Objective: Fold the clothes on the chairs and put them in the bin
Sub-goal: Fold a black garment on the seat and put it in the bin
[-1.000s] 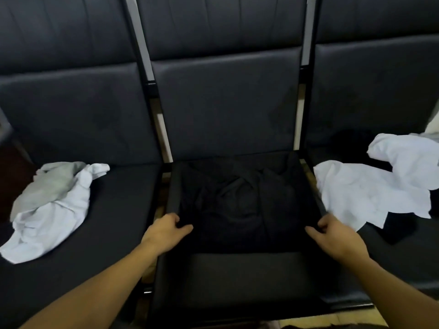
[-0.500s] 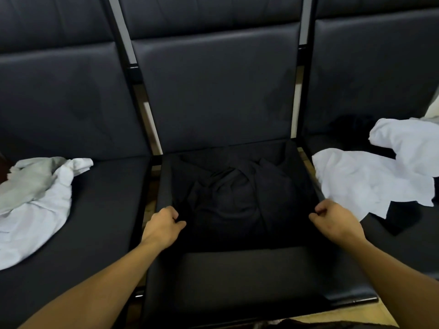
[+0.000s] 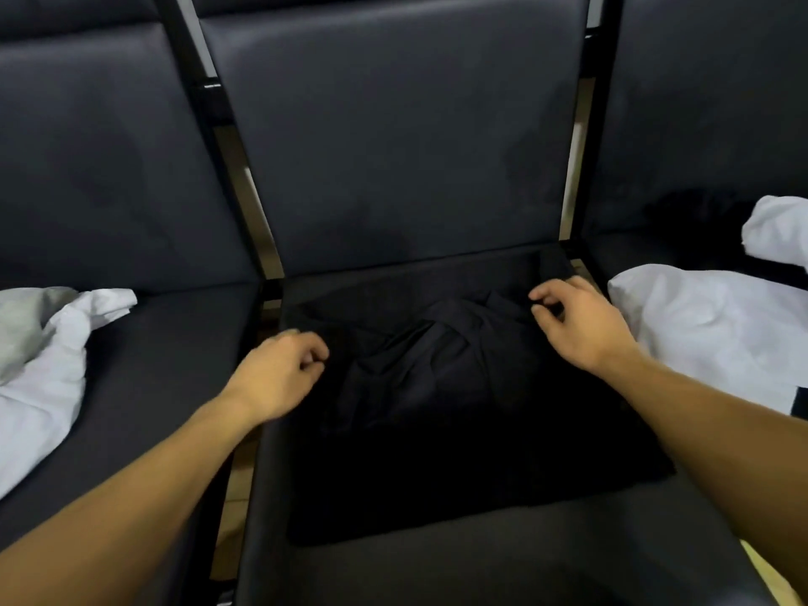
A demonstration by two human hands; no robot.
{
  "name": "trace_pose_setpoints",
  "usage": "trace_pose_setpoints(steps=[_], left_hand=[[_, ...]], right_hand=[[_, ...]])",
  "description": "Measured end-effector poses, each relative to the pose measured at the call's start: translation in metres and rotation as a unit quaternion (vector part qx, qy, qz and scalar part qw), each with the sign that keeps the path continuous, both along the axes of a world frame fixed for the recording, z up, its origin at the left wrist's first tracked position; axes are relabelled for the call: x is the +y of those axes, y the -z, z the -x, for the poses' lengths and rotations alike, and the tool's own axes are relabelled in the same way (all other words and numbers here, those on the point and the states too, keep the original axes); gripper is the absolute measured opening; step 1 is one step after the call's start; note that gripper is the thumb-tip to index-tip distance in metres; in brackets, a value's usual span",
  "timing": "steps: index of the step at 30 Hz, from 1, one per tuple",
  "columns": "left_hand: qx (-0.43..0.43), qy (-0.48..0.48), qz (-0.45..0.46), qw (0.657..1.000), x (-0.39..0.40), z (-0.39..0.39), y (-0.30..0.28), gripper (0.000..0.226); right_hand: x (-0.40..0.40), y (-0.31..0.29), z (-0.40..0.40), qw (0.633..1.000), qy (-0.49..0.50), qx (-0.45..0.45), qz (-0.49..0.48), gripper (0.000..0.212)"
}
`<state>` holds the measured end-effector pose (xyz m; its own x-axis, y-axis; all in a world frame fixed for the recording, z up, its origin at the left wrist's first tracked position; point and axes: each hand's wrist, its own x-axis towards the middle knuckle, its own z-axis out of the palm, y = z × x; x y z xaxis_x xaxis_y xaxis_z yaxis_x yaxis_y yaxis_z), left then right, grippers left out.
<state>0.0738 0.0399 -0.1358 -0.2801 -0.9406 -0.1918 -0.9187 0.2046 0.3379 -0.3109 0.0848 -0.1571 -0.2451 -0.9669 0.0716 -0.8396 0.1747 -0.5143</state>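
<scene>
— Hands first: where are they against the black garment (image 3: 437, 387)?

— Both hover at its far part. The left hand (image 3: 280, 373) sits at the garment's left edge, middle left of the frame, fingers curled inward with the tips near the cloth; whether it pinches any fabric, I cannot tell, since the picture blurs there. The right hand (image 3: 577, 325) is higher, right of centre, at the garment's far right corner, with its fingers bent and spread loosely over the cloth. A dark flap rises just behind its fingertips, but a grip cannot be made out.

— And the garment itself?

— It lies spread on the seat of the middle chair (image 3: 393, 146), bunched into folds between the two hands, flatter toward the lower part of the frame, stopping short of the seat's near edge.

— Anything else?

— A white and grey bundle of clothes (image 3: 43, 365) lies on the left chair seat (image 3: 175, 387), at the frame's left edge, well apart from the left hand. White clothes (image 3: 708, 334) lie on the right chair (image 3: 699, 124), just beside the right forearm.
</scene>
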Motion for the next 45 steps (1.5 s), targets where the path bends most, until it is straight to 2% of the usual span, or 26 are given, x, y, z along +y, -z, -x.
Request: trace_pose_setpoints(steps=[2, 4, 7, 8, 9, 10, 12, 14, 15, 18, 21, 23, 25, 28, 31, 32, 34, 35, 36, 39, 42, 45], left_hand=[[-0.026, 0.038, 0.038, 0.998, -0.026, 0.016, 0.010, 0.030], [-0.044, 0.067, 0.060, 0.995, -0.044, 0.027, 0.018, 0.034], [-0.075, 0.094, 0.071, 0.990, -0.062, 0.035, 0.028, 0.015], [-0.064, 0.095, 0.080, 0.990, -0.066, 0.035, 0.029, 0.004], [-0.050, 0.086, 0.086, 0.991, -0.070, 0.035, 0.035, 0.004], [-0.018, 0.064, 0.092, 0.994, -0.073, 0.033, 0.040, 0.009], [0.090, -0.042, 0.077, 0.992, -0.080, 0.028, 0.044, 0.013], [0.194, -0.165, 0.053, 0.966, -0.084, 0.023, 0.044, 0.012], [0.209, -0.192, 0.051, 0.958, -0.083, 0.023, 0.044, 0.009], [0.169, -0.123, 0.063, 0.976, -0.069, 0.039, 0.039, 0.022], [0.045, 0.013, 0.033, 0.998, -0.050, 0.065, 0.033, 0.039], [-0.039, 0.041, 0.005, 0.998, -0.046, 0.074, 0.031, 0.044], [-0.046, 0.036, -0.027, 0.998, -0.049, 0.073, 0.032, 0.032], [0.016, 0.056, -0.067, 0.996, -0.053, 0.067, 0.031, 0.013], [0.060, 0.056, -0.059, 0.995, -0.058, 0.061, 0.032, 0.010], [0.066, 0.048, -0.053, 0.995, -0.061, 0.059, 0.032, 0.017], [0.057, 0.048, -0.055, 0.996, -0.065, 0.055, 0.034, 0.040], [0.036, 0.057, -0.054, 0.996, -0.067, 0.054, 0.034, 0.042], [0.012, 0.069, -0.048, 0.996, -0.069, 0.054, 0.034, 0.037], [-0.024, 0.062, 0.008, 0.998, -0.073, 0.055, 0.035, 0.005], [0.004, 0.021, 0.066, 0.998, -0.077, 0.052, 0.038, 0.009], [0.034, 0.009, 0.105, 0.994, -0.076, 0.048, 0.045, 0.008]], right_hand=[[-0.021, 0.005, 0.000, 1.000, 0.000, -0.012, -0.026, 0.038], [-0.034, 0.011, -0.002, 0.998, -0.013, 0.001, -0.056, 0.046], [-0.044, 0.027, -0.005, 0.998, -0.042, 0.037, -0.029, 0.023], [-0.044, 0.031, -0.007, 0.998, -0.047, 0.041, -0.007, 0.016], [-0.045, 0.036, -0.008, 0.998, -0.052, 0.038, 0.018, 0.011], [-0.046, 0.038, -0.008, 0.998, -0.048, 0.021, 0.041, 0.009], [-0.044, 0.038, -0.010, 0.996, -0.026, -0.054, 0.073, 0.006], [-0.044, 0.036, -0.011, 0.988, 0.003, -0.125, 0.086, 0.008], [-0.044, 0.034, -0.011, 0.984, 0.014, -0.152, 0.091, 0.010], [-0.046, 0.027, -0.011, 0.972, 0.032, -0.215, 0.090, 0.011], [-0.048, 0.020, -0.013, 0.973, 0.037, -0.226, 0.035, 0.007], [-0.046, 0.019, -0.016, 0.972, 0.040, -0.233, 0.000, 0.010], [-0.042, 0.016, -0.017, 0.960, 0.020, -0.272, -0.059, 0.018], [-0.035, 0.020, -0.014, 0.935, -0.054, -0.311, -0.162, 0.013], [-0.034, 0.028, -0.006, 0.944, -0.087, -0.280, -0.152, 0.009], [-0.034, 0.029, -0.006, 0.946, -0.099, -0.273, -0.146, 0.008], [-0.030, 0.026, -0.008, 0.950, -0.142, -0.245, -0.129, 0.022], [-0.026, 0.023, -0.011, 0.954, -0.170, -0.219, -0.115, 0.031], [-0.021, 0.020, -0.013, 0.956, -0.201, -0.190, -0.096, 0.036], [-0.001, 0.010, -0.019, 0.945, -0.313, -0.086, -0.029, 0.030], [0.012, 0.008, -0.016, 0.922, -0.380, -0.001, -0.076, 0.033], [0.014, 0.010, -0.008, 0.927, -0.360, -0.022, -0.100, 0.033]])
